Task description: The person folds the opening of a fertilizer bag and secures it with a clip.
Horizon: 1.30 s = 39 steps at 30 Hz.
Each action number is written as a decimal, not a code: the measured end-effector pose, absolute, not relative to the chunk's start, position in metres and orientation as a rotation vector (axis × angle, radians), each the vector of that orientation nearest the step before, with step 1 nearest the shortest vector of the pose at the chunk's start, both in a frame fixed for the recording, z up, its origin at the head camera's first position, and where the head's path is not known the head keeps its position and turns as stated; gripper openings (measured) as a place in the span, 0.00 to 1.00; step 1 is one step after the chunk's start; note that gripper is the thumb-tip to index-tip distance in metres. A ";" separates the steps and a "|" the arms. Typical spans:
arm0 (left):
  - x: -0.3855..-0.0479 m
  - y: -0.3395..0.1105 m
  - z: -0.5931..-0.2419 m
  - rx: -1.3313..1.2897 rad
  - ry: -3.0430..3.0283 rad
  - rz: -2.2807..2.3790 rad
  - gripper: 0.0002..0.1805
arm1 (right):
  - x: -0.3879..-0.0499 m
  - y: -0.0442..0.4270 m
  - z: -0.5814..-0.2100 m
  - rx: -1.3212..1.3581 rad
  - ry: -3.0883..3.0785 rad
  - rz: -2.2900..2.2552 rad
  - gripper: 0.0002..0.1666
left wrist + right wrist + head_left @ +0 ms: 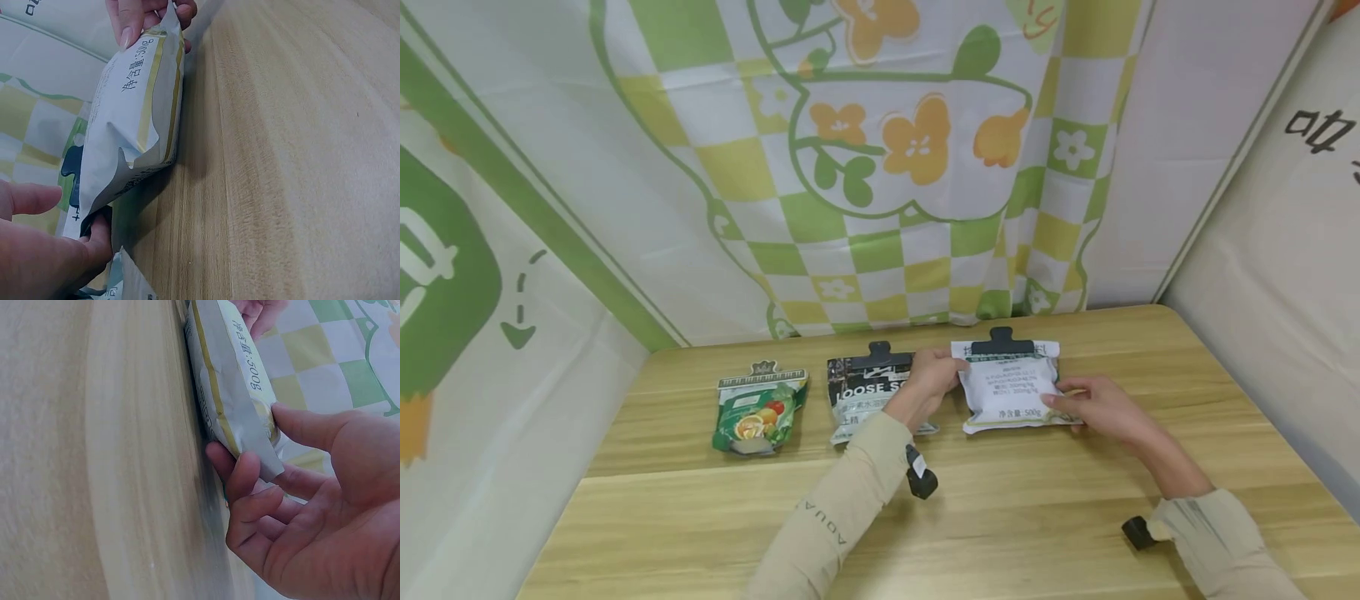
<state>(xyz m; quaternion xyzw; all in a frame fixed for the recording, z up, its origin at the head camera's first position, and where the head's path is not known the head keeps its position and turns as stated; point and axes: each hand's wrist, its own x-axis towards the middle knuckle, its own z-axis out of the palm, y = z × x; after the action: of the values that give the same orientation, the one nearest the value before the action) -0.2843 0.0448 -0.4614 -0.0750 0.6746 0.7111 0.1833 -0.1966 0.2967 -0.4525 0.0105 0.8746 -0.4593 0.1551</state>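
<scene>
A white printed bag (1009, 392), marked 500g and topped by a black clip (1002, 343), lies near the back of the table. My right hand (1101, 406) grips its right end; in the right wrist view, the thumb is on the printed face and fingers (242, 478) curl under the edge. My left hand (931, 375) is at the bag's left edge. In the left wrist view its fingers (99, 240) curl beneath that edge while the thumb (34, 198) stands apart from the face. Beside it sits a black-and-grey LOOSE SO… bag (847, 408) with a black clip (880, 356), partly hidden by the left hand.
At the left stands a green pouch (737, 427) with fruit pictures and a patterned clip (763, 373) along its top. Behind the wooden table (1022, 508) hangs a green-and-yellow checked curtain (880, 242). White cloth walls (1277, 275) flank both sides.
</scene>
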 end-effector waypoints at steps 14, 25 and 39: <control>-0.281 0.044 -0.453 -0.186 1.868 1.986 0.20 | -0.198 0.303 -0.456 0.045 2.490 -1.306 0.45; -0.270 0.031 -0.450 -0.198 1.873 1.979 0.31 | -0.194 0.302 -0.456 -0.003 2.499 -1.321 0.39; -0.260 0.017 -0.448 -0.153 1.754 2.066 0.27 | -0.192 0.311 -0.450 -0.005 2.553 -1.248 0.37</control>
<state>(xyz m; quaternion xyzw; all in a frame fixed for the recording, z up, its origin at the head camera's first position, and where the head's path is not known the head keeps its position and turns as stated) -0.2595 0.0167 -0.4479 -0.0552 0.6315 0.7438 0.2121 -0.1925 0.3111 -0.4503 -0.0018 0.8883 -0.4343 0.1492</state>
